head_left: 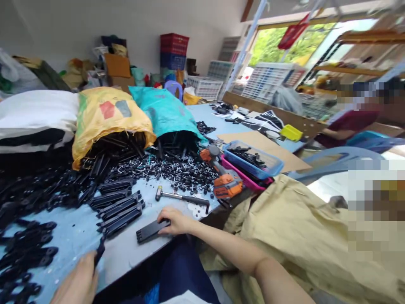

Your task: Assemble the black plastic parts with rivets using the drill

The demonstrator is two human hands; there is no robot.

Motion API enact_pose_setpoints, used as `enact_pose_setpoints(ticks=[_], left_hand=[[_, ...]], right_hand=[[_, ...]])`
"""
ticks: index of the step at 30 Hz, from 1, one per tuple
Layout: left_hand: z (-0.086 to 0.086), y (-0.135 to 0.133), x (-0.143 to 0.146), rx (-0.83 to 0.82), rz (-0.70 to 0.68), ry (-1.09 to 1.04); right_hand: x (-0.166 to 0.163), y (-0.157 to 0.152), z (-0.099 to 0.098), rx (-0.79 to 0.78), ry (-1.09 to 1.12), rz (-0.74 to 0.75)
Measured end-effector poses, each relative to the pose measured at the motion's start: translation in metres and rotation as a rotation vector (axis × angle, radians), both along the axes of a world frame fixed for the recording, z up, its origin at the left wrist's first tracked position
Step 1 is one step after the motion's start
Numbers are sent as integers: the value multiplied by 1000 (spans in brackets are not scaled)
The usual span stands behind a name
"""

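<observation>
My right hand (176,222) is closed around one end of a flat black plastic block (148,232) that lies at the table's front edge. At the lower left, my left hand (79,280) grips a small dark plastic part (100,252), mostly hidden behind the fingers. Between the hands and the heap lies a row of long black plastic parts (122,211). A hammer (177,196) with a black handle rests just beyond my right hand. More black parts (34,242) with rounded ends are laid out on the left.
A yellow sack (110,112), a teal sack (167,110) and a white sack (38,109) spill black parts and screws (177,169). An orange cordless drill (226,183) stands beside a blue basket (268,162). Tan sacking (303,228) drapes on the right; a person in dark red (354,122) sits beyond.
</observation>
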State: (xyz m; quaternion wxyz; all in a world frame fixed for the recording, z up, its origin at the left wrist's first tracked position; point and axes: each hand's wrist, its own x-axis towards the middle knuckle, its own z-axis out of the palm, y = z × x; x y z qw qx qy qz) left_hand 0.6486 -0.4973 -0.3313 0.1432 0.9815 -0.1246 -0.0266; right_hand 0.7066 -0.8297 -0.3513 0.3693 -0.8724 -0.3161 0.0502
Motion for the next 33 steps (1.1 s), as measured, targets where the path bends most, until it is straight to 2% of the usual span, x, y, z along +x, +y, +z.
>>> enact_pose_setpoints(ticks=[3,7,10,13,16,19,21,24,29,33], left_hand=[[-18,-28,-13,-2,-92,46],[-29,-56,-10,-3,-119,118],[-29,-57,-6,-65,-164,13],[-20,-54,-10,-271,-141,-127],[-11,-61,-16,-490,-72,-67],[-7,-78,-19,-694,119,1],[-6,-87,-18,-828,283,19],[-1,-92,-18,-914,386,33],[16,-88,-21,-871,319,42],[28,-94,-20,-801,292,33]], right_hand=[[-4,-2,1,-233,-125,65],[-9,25,-4,-301,-215,137],[-11,41,-6,-309,-171,100],[-8,48,-5,-123,-31,21],[-3,59,-5,166,285,-9],[-4,76,-4,387,679,-23],[-5,85,-2,461,800,-46],[-5,87,5,450,734,-49],[1,74,17,370,553,-7],[2,74,19,417,610,-27]])
